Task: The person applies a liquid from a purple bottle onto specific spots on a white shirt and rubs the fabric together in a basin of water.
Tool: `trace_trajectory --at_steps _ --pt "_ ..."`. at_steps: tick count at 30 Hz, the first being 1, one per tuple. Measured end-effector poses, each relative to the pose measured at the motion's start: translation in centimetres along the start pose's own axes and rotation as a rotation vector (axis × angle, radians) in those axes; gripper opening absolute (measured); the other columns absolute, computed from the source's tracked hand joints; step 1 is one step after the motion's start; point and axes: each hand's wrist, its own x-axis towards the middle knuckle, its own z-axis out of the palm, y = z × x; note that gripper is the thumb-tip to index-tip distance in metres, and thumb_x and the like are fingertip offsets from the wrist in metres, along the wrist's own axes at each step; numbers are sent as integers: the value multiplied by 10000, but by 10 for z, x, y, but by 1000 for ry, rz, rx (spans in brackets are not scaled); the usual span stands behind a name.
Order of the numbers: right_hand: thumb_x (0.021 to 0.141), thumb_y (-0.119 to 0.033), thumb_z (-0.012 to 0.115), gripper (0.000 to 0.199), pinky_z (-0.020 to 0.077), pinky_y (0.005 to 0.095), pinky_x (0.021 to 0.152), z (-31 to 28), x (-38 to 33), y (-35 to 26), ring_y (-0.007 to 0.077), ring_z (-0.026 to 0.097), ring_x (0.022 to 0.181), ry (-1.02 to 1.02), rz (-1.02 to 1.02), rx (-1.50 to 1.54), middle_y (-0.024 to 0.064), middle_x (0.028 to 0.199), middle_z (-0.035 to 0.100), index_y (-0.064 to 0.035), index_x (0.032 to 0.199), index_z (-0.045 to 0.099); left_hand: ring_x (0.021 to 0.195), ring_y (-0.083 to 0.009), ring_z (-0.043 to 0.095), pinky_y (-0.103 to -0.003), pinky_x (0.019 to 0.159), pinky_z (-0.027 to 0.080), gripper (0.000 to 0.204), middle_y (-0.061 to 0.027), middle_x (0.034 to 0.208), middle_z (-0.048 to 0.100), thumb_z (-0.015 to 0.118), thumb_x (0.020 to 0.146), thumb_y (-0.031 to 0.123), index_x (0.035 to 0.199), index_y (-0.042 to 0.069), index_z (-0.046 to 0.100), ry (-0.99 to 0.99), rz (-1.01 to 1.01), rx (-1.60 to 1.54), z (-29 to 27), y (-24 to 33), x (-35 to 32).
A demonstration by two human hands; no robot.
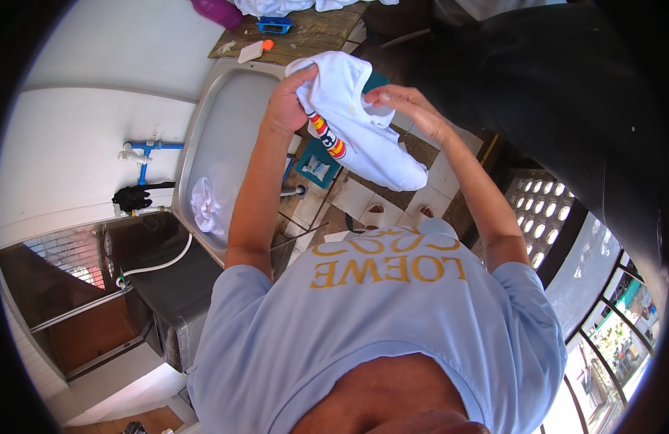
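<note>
A white T-shirt with a red, yellow and black printed band hangs in front of me, over the tiled floor. My left hand is closed on its upper left part, thumb on top of the cloth. At the shirt's neckline is my right hand, its fingers bent together against the edge of the opening. The fingertips are partly hidden by the cloth, which seems pinched there. To the left, a grey sink basin holds cloudy water, and a small crumpled white cloth lies in it.
Beyond the sink, a wooden board bears a blue brush, a white bottle with an orange cap and white laundry. Blue pipes with a tap run along the left wall. A teal container stands below the shirt.
</note>
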Motion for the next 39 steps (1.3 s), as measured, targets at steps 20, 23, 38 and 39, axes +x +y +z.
trace_trajectory --at_steps 20,23,38,39 --pt "853 -85 594 183 454 219 766 24 1 -23 57 577 784 -204 27 187 -4 872 659 -22 1008 668 1084 -238 587 -361 960 446 354 -116 1165 619 574 898 171 1192 -26 559 122 118 66 -50 23 -56" --pt "836 -67 595 196 456 218 776 19 -3 -30 60 577 791 -191 37 148 -6 881 656 -22 1010 673 1065 -234 597 -360 945 459 348 -114 1152 626 579 895 165 1189 -21 562 128 106 101 -53 22 -53" --pt "821 -57 690 142 503 219 709 31 -16 -36 71 616 747 44 -41 -149 10 846 671 -76 961 693 1130 -249 563 -380 986 427 435 -135 1227 570 549 910 136 1296 -36 445 44 97 278 -67 36 -57" --pt "819 -42 689 125 479 191 682 33 -18 -35 44 582 716 70 -42 -145 -17 818 649 -75 940 689 1131 -251 563 -381 986 427 442 -136 1231 566 547 909 134 1303 -35 436 28 96 292 -65 36 -58"
